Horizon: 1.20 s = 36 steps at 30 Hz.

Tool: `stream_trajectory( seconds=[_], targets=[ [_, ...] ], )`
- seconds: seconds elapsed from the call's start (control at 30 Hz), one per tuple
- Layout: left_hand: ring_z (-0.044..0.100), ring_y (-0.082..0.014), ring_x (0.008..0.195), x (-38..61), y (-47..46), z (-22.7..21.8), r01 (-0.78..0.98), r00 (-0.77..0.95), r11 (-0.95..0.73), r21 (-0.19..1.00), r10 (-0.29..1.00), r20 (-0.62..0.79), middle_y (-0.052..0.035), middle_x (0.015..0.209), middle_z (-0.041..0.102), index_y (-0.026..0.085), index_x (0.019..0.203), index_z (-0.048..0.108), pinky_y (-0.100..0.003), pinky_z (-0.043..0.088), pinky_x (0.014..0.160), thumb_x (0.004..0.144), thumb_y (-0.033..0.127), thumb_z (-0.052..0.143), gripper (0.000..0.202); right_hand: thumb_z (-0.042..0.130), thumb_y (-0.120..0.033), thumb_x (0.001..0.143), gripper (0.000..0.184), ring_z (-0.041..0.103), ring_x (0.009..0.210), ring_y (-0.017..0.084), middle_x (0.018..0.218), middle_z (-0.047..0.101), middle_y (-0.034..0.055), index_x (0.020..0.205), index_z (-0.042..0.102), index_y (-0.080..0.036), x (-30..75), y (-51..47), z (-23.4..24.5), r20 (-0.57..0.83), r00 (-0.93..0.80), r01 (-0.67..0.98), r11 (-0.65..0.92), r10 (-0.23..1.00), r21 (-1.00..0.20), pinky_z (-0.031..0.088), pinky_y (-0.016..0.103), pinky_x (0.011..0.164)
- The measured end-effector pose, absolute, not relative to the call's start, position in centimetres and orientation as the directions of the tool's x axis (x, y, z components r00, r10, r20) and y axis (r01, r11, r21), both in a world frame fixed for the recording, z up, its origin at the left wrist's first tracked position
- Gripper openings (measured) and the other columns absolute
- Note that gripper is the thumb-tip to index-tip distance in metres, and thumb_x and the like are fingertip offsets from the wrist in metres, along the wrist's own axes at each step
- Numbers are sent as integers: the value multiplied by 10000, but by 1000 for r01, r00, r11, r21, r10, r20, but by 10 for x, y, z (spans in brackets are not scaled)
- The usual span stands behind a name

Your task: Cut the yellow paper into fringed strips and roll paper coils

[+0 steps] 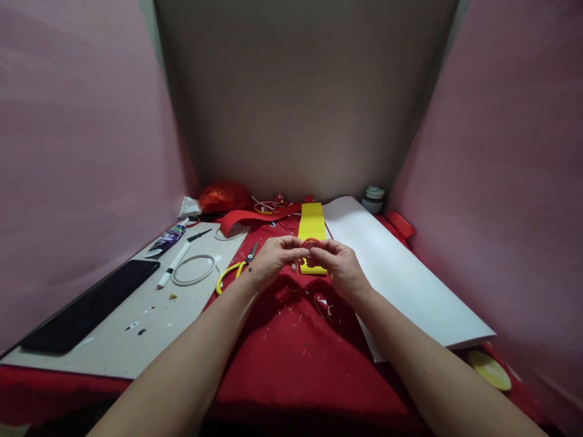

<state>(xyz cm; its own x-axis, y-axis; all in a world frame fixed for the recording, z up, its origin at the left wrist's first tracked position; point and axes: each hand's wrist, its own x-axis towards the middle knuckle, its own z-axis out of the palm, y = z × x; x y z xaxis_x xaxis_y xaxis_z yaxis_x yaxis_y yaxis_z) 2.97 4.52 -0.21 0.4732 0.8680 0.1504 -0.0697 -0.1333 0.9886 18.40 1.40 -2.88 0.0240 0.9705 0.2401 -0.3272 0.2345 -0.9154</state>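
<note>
My left hand (272,260) and my right hand (340,266) meet above the red cloth (291,358), fingers pinched together on a small round red craft piece (311,244). Both hands grip it from either side, a little above the stack of yellow strips (312,226). Yellow-handled scissors (234,270) lie on the cloth just left of my left hand.
A grey board (113,340) at left carries a dark flat slab (86,309), a white pen (175,264), a wire ring (194,270) and a glue tube (166,240). A white sheet (401,279) lies right. A red strip (255,217), a red bag (223,195), a jar (373,199) and a yellow disc (489,369) sit around.
</note>
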Motion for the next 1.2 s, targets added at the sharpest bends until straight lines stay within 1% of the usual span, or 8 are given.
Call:
stream_trajectory(
  seconds=[0.13,0.3,0.57,0.67,0.8,0.9,1.0,1.2],
  targets=[
    [517,-78,535,29,46,-4,-81,486,-124,989,862,148,-4,672,608,123,766,644,-220,397,546,670,268,722,190,747,-295,681,199,597,601,137,694,654,23,787,669,-146,185,16,-30,198,-38,-396,167,980,-903,501,335,663],
    [532,-83,568,29,47,-3,-188,555,-24,982,822,126,-17,697,598,111,767,640,-220,408,560,708,288,701,197,729,-299,706,216,635,638,169,757,679,56,839,662,-144,188,18,-30,176,-115,-443,108,978,-890,526,371,668],
    [513,-68,555,29,46,-3,-218,569,64,974,819,73,-11,658,588,99,715,642,-198,366,540,673,223,724,154,760,-323,652,281,652,653,185,763,690,59,835,637,-148,186,19,-30,133,-133,-477,54,982,-877,538,389,689],
    [519,-68,564,29,44,-3,-218,573,49,975,815,87,-14,664,601,102,721,645,-197,372,552,686,232,715,151,758,-309,655,277,655,672,193,780,690,70,842,635,-147,186,18,-29,137,-126,-489,58,983,-870,536,396,700],
    [571,-98,636,29,43,-2,-231,599,32,972,792,117,-26,697,625,114,736,634,-222,413,622,712,262,697,163,750,-288,672,231,657,694,198,775,686,64,821,636,-153,187,17,-28,162,-156,-477,69,974,-876,534,400,712],
    [565,-98,617,28,44,-3,-216,613,15,976,780,123,-18,672,610,116,728,618,-225,415,607,726,270,685,169,732,-295,699,210,655,687,194,759,681,60,819,638,-151,187,17,-28,187,-175,-469,85,967,-879,533,397,710],
    [555,-99,593,28,45,-3,-184,617,-32,982,774,141,-15,663,605,120,739,610,-233,417,590,736,274,672,166,748,-282,677,211,648,659,188,738,674,48,806,641,-154,185,15,-26,181,-151,-477,89,972,-875,532,396,693],
    [545,-101,607,29,43,1,-105,598,-192,976,772,216,-10,673,597,124,741,612,-241,431,617,727,230,653,115,771,-277,641,221,638,644,183,733,666,27,793,654,-168,184,12,-25,109,-137,-562,14,985,-827,525,395,677]
  ],
)
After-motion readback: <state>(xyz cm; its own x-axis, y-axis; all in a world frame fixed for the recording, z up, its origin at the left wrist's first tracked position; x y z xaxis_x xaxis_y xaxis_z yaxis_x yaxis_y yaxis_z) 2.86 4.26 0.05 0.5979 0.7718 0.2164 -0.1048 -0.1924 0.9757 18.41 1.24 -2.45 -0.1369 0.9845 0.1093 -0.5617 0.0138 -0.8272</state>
